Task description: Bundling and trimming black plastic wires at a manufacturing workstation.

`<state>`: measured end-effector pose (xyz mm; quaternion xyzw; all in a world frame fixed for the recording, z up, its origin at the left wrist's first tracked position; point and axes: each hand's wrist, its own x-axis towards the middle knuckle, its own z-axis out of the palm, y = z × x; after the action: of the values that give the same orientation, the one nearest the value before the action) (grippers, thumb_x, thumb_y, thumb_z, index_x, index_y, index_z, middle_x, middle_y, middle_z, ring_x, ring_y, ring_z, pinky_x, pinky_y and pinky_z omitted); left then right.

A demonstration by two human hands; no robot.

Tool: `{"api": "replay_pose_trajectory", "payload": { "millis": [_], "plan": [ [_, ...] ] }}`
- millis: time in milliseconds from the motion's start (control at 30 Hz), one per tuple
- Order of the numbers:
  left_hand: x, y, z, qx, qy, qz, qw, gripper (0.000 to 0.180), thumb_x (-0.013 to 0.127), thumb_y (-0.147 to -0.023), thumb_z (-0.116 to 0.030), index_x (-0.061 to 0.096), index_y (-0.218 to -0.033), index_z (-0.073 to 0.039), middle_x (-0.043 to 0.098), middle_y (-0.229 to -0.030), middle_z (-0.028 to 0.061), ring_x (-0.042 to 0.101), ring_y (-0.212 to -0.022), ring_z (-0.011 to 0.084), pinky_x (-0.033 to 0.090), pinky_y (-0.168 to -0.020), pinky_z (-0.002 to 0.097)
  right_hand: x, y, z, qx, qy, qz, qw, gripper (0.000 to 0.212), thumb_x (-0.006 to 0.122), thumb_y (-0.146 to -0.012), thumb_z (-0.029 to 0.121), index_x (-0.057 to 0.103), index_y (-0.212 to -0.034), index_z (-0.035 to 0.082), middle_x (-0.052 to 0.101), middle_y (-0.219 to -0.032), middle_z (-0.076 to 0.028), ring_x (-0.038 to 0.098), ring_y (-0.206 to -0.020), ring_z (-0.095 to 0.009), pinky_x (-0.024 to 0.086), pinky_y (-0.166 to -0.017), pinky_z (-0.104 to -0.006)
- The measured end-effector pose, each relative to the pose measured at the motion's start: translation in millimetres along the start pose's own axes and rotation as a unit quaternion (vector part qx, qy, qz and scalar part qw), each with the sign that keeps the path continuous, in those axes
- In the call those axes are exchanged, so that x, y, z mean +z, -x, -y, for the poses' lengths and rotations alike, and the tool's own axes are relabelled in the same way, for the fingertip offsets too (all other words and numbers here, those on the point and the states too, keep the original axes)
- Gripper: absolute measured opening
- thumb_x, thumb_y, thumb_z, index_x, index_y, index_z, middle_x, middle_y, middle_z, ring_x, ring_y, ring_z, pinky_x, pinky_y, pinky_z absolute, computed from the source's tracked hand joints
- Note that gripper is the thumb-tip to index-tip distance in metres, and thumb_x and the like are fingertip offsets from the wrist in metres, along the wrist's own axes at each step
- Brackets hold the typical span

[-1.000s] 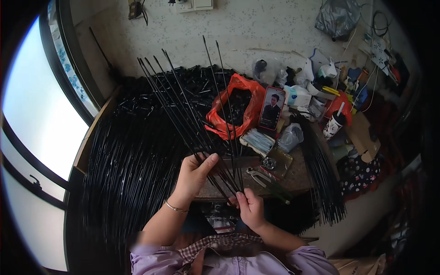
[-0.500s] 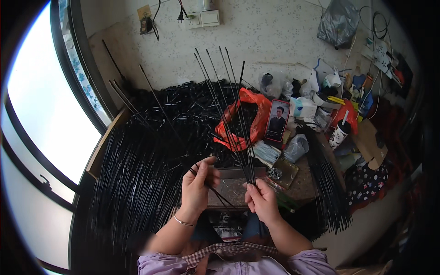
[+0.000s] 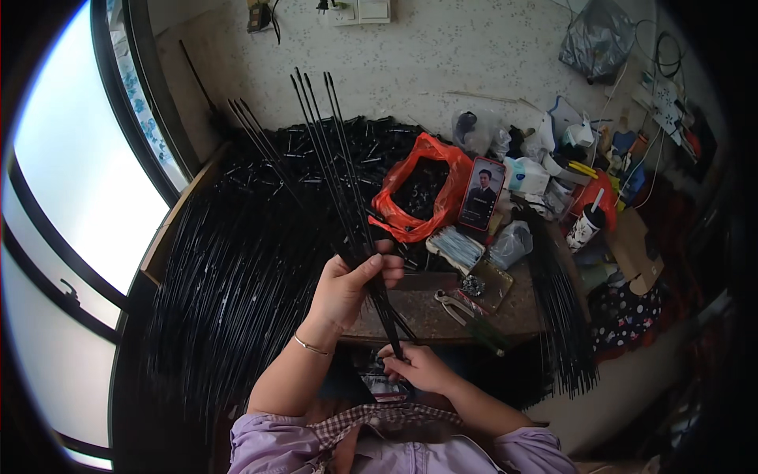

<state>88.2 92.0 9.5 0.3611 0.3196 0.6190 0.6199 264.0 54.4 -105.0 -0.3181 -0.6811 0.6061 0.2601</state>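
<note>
The left hand (image 3: pixel 347 288) grips a bundle of thin black rods (image 3: pixel 351 229) at center, thumb across them; the right hand (image 3: pixel 418 367), lower center, curls at their lower ends, though whether it grasps them I can't tell. The step looks like gathering and evening up, which calls for a loose hold and level ends. The rods are long and slender, tips splayed toward upper left. More dark rods (image 3: pixel 229 292) lie at left; a red bag (image 3: pixel 387 197) sits above center

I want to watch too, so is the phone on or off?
On: the phone is lit up, showing a person's picture.
</note>
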Motion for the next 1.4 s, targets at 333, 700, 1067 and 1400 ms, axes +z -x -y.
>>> {"api": "replay_pose_trajectory", "payload": {
  "millis": [333,700,1067,1400],
  "plan": [
    [-17.2,20.3,46.0,0.09,-0.302,0.383,0.868,0.016,0.06,-0.081,-0.003,0.063,-0.097,0.001,0.065,-0.09,0.0097,0.062,-0.082,0.0181,0.048,-0.076,0.0278,-51.3,-33.8,-32.9,0.074,-0.714,0.257,0.647,0.061,0.029,-0.09,0.055,0.046,-0.113,0.002,0.058,-0.108,-0.015,0.059,-0.091,-0.024,0.048,-0.078,-0.0349],
    [-74.3,17.2,131.9,0.18,-0.48,0.248,0.822,0.026,0.068,-0.072,-0.017,0.063,-0.096,-0.006,0.061,-0.096,0.013,0.059,-0.088,0.0297,0.046,-0.082,0.0396,-78.3,-140.0,11.5,0.003,-0.088,-0.256,0.963,0.072,0.038,-0.085,0.059,0.022,-0.137,0.012,0.038,-0.126,-0.011,0.046,-0.102,-0.025,0.032,-0.094,-0.0447],
    [-74.7,11.8,122.1,0.216,-0.713,0.218,0.63,0.088,0.071,-0.06,-0.04,0.032,-0.133,-0.009,0.019,-0.142,0.0198,0.017,-0.133,0.0335,0.015,-0.103,0.0542,-59.3,-22.8,32.5,-0.084,-0.272,0.222,0.933,0.099,0.0,-0.081,0.068,0.048,-0.113,-0.012,0.057,-0.106,-0.025,0.053,-0.106,-0.031,0.035,-0.096,-0.0385],
    [-84.6,-4.4,134.4,0.298,-0.6,0.488,0.56,0.035,0.055,-0.071,-0.026,0.06,-0.104,-0.012,0.037,-0.137,0.007,0.03,-0.129,0.0221,0.016,-0.106,0.0482,-57.6,-122.1,-41.8,0.183,-0.467,-0.069,0.863,0.045,0.045,-0.091,0.037,0.043,-0.116,-0.001,0.047,-0.122,-0.017,0.045,-0.113,-0.023,0.039,-0.091,-0.0371]
  ]
}}
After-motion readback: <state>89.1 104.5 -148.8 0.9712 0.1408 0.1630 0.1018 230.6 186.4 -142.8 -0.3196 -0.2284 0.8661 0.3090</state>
